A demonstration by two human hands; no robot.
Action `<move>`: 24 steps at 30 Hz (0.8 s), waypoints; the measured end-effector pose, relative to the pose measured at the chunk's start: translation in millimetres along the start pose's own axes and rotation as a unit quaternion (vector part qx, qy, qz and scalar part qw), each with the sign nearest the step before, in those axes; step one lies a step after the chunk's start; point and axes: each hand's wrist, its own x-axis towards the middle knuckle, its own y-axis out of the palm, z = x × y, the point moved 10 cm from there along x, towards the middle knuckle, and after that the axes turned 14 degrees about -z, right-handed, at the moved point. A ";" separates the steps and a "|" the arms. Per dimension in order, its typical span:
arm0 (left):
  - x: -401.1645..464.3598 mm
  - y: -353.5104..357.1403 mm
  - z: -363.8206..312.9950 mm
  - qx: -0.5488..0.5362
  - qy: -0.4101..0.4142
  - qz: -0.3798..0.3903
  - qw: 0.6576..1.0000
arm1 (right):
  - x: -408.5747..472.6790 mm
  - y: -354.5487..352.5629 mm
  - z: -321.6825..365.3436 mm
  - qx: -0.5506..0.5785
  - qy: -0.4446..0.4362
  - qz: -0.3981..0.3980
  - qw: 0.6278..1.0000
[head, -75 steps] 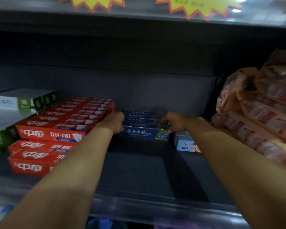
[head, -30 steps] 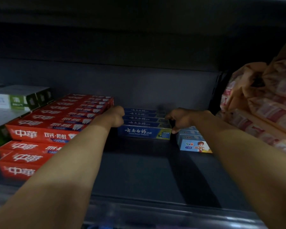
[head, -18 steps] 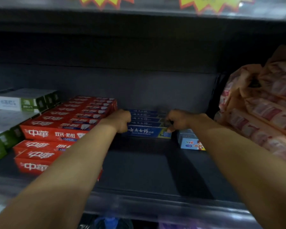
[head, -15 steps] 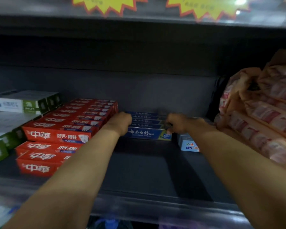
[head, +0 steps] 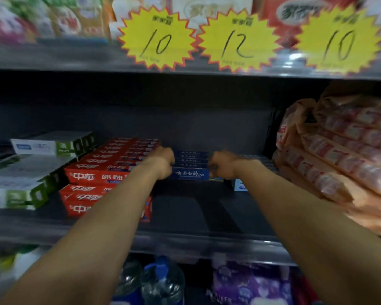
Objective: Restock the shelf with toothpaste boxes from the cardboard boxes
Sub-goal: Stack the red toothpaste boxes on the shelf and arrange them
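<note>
A row of several blue toothpaste boxes (head: 190, 172) lies deep on the dark shelf (head: 185, 216), one behind the other. My left hand (head: 163, 161) grips the left end of the row with curled fingers. My right hand (head: 223, 165) grips the right end the same way. Both arms reach straight into the shelf. Stacked red toothpaste boxes (head: 97, 175) lie directly left of my left hand. A small light-blue box (head: 239, 184) sits just right of the blue row, partly hidden by my right forearm.
White-and-green boxes (head: 35, 164) are stacked at the far left. Pink wrapped packs (head: 343, 155) pile up on the right. Yellow price stars (head: 235, 40) hang on the upper shelf edge. Water bottles (head: 161, 282) and purple packs (head: 251, 285) stand below.
My hands stay at the two ends of the blue row, now a little closer together. The camera has tilted and pulled back, showing the upper shelf and the shelf below.
</note>
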 end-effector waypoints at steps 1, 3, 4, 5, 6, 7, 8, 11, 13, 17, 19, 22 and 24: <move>-10.5 -11.2 -1.0 -0.006 0.004 -0.004 1.000 | -7.6 -6.9 10.8 -0.002 -0.007 -0.002 1.000; -33.7 -34.5 -2.1 -0.011 0.018 -0.022 1.000 | -22.9 -20.3 31.3 0.002 -0.020 -0.011 1.000; -46.5 -44.6 -0.3 -0.010 0.017 -0.027 0.999 | -30.8 -26.2 40.2 0.006 -0.025 -0.015 1.000; -59.5 -54.3 2.7 -0.011 0.011 -0.029 0.999 | -39.3 -32.3 49.1 0.008 -0.029 -0.019 0.999; -72.0 -63.2 5.3 -0.012 0.005 -0.031 0.999 | -47.3 -37.5 57.1 0.012 -0.032 -0.021 0.999; -84.1 -71.3 7.5 -0.014 0.001 -0.034 0.999 | -54.6 -42.7 64.7 0.015 -0.036 -0.026 0.999; -95.6 -78.0 9.3 -0.019 -0.002 -0.038 0.999 | -60.9 -47.5 71.6 0.018 -0.040 -0.032 0.999; -124.6 -89.9 16.5 -0.035 -0.014 -0.048 0.998 | -75.1 -55.3 88.8 0.036 -0.043 -0.041 0.998; -139.0 -94.0 26.0 -0.046 -0.021 -0.056 0.997 | -80.5 -53.9 102.0 0.043 -0.045 -0.036 0.997; -154.1 -97.2 55.8 -0.038 -0.020 -0.054 0.998 | -81.9 -44.2 135.3 0.039 -0.063 -0.020 0.997; -153.3 -101.5 74.1 -0.038 -0.020 -0.054 0.998 | -75.4 -39.4 147.8 0.030 -0.065 -0.016 0.997; -150.7 -103.0 101.2 -0.035 -0.016 -0.043 0.998 | -61.5 -35.2 163.2 0.025 -0.057 -0.014 0.998; -148.7 -100.6 120.3 -0.041 -0.021 -0.033 0.998 | -53.3 -31.2 173.2 0.017 -0.055 -0.009 0.998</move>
